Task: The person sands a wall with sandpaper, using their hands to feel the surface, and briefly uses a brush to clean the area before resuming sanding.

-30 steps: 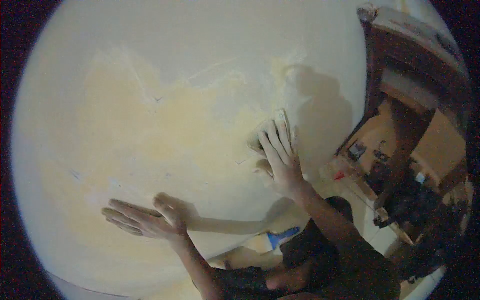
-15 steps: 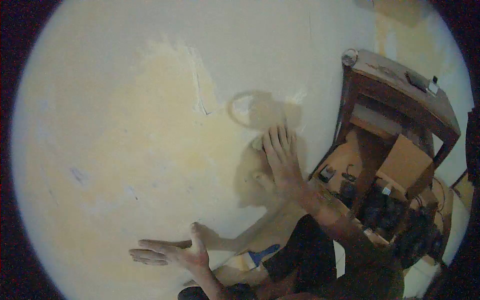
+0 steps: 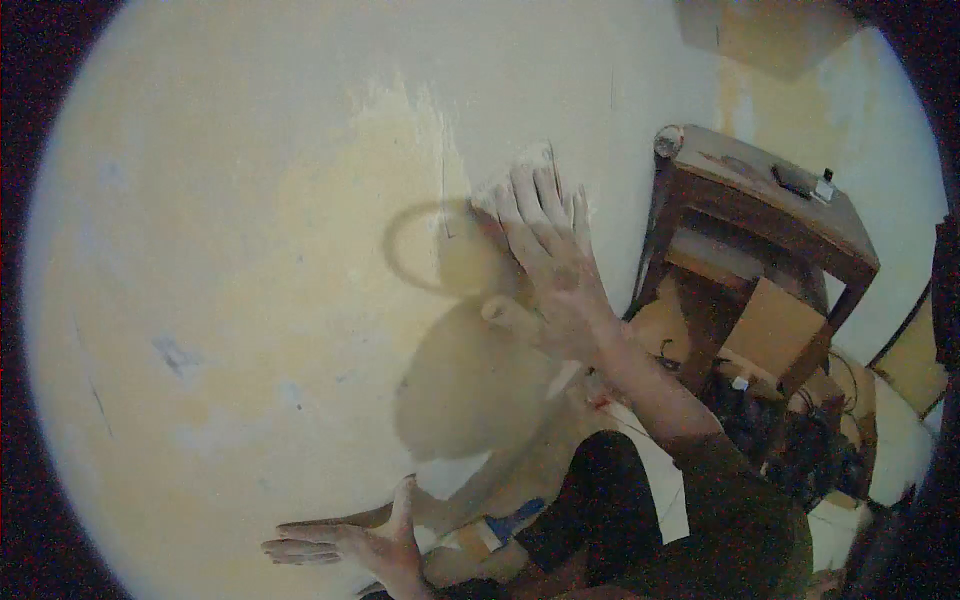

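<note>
My right hand [image 3: 548,265] is raised against the patchy wall [image 3: 250,300], palm toward it. Its fingers are stretched out over a whitish rough patch [image 3: 543,153], and the thumb points off to the left. Low on the left, my left hand [image 3: 350,545] is held out in front of the wall, fingers extended and thumb up, with nothing in it. Beside my knee [image 3: 610,480] lies a blue-handled tool [image 3: 517,520] with a pale tan end, partly hidden by my leg.
A wooden table [image 3: 770,185] with small items on top stands to the right. Below it are an open cardboard box [image 3: 775,325] and dark bundled things [image 3: 815,440]. Shadows of my head and arm fall on the wall.
My right hand has moved up the wall onto the whitish patch, its fingers spreading a little. My left hand has dropped slightly in view, still open. The camera view has shifted somewhat.
</note>
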A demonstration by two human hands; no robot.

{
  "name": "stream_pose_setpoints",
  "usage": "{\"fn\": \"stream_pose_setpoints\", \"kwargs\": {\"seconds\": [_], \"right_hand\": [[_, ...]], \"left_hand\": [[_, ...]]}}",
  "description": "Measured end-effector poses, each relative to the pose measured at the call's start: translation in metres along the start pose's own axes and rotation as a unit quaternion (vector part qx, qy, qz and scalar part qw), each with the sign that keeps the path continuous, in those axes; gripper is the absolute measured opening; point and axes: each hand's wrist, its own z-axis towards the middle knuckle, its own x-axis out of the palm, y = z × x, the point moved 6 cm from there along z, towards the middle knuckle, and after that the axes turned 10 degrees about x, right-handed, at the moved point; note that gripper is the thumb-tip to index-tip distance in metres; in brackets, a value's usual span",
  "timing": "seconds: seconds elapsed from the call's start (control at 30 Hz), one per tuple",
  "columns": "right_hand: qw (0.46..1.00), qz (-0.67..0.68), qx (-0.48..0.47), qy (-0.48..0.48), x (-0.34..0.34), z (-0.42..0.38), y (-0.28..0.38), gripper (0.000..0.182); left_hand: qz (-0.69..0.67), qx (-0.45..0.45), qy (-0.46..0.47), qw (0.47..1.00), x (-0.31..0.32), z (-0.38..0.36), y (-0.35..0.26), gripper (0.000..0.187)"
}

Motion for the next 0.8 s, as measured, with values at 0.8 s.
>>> {"fn": "stream_pose_setpoints", "kwargs": {"seconds": [0.8], "right_hand": [[0.998, -0.030, 0.051, -0.024, -0.010, 0.014, 0.033, 0.115]], "left_hand": [[-0.024, 0.075, 0.114, 0.990, 0.012, -0.022, 0.026, 0.157]]}}
